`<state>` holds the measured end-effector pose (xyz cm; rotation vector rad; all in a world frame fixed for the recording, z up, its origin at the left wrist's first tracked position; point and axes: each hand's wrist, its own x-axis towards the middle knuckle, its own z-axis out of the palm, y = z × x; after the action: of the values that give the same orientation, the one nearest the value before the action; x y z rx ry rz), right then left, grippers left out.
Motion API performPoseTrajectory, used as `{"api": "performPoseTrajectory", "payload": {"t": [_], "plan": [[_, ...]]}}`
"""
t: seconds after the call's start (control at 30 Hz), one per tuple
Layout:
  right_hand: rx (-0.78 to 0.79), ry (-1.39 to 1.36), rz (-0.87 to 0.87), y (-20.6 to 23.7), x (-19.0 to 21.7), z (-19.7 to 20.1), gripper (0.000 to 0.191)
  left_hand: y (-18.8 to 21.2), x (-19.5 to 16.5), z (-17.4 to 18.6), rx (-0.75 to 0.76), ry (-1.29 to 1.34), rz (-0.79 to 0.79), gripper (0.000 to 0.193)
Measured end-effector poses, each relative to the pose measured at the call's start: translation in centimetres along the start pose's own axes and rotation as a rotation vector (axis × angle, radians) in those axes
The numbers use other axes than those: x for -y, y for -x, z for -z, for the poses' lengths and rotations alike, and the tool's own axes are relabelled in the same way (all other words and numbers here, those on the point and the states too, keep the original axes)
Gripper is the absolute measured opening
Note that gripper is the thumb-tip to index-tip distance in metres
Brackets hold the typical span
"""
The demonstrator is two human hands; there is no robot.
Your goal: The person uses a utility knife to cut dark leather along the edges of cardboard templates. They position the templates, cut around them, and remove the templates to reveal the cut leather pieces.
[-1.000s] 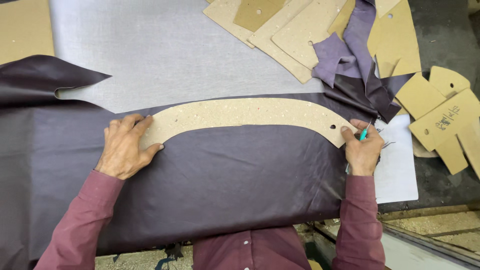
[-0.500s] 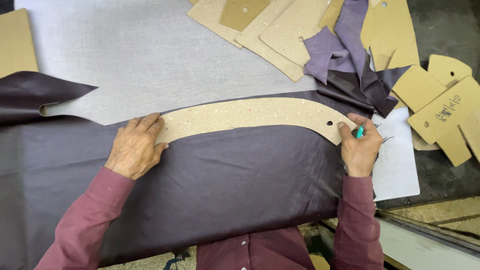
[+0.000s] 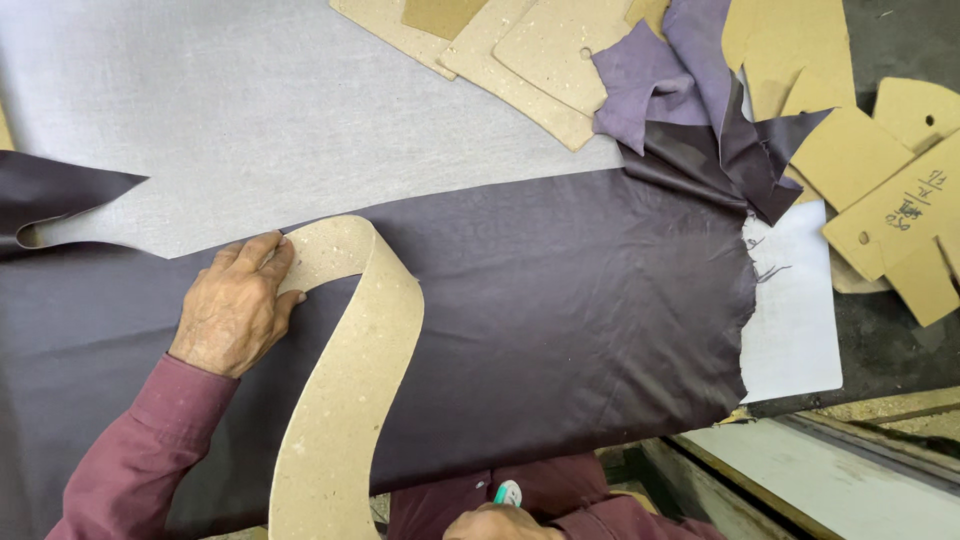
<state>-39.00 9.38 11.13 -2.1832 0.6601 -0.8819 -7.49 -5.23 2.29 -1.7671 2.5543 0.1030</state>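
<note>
A long curved cardboard pattern (image 3: 345, 380) lies swung downward across a dark purple leather sheet (image 3: 560, 310), one end under my left hand (image 3: 232, 305), the other running off the bottom edge. My left hand presses flat on the pattern's upper end, fingers spread. My right hand (image 3: 495, 520) shows only at the bottom edge, closed around a pen with a teal-and-white tip (image 3: 507, 492). The leather covers the near half of a grey table (image 3: 250, 110).
Several tan cardboard patterns (image 3: 520, 50) are stacked at the top, more at the right (image 3: 890, 190). Purple leather scraps (image 3: 690, 90) sit between them. A white sheet (image 3: 795, 310) lies by the leather's ragged right edge. The table's edge runs at lower right.
The curved pattern, which lay horizontally along the leather's top edge, has pivoted down about my left hand. My right hand left its right end and drew back toward my body with the pen.
</note>
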Motion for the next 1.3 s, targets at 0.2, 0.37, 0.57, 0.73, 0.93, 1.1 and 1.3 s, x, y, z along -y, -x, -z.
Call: {"api": "performPoseTrajectory", "payload": {"t": [0.2, 0.37, 0.57, 0.73, 0.93, 1.1, 1.3], "plan": [[-0.116, 0.094, 0.021, 0.2, -1.6, 0.8, 0.020, 0.2, 0.6, 0.0, 0.088, 0.012, 0.055, 0.057], [-0.323, 0.254, -0.032, 1.3, -2.8, 3.6, 0.024, -0.1, 0.5, -0.3, 0.127, -0.168, 0.013, 0.063], [-0.504, 0.272, -0.118, 4.1, -5.6, 6.2, 0.024, -0.6, 0.4, -1.1, 0.103, -0.211, 0.001, 0.060], [-0.851, 0.401, -0.897, 7.7, -12.5, 11.1, 0.027, -1.0, 0.5, -2.0, 0.034, -0.239, -0.058, 0.062], [-0.933, 0.588, -0.787, 10.8, -18.2, 14.9, 0.028, -1.7, 0.1, -2.0, 0.088, -0.272, -0.015, 0.061], [-0.618, 0.621, -0.742, 10.7, -17.7, 13.1, 0.034, -1.7, -0.9, -1.3, 0.025, -0.193, -0.023, 0.060], [-0.522, 0.640, -0.735, 9.7, -16.6, 11.8, 0.043, 1.8, -1.0, -1.1, -0.107, 0.023, 0.180, 0.049]]}}
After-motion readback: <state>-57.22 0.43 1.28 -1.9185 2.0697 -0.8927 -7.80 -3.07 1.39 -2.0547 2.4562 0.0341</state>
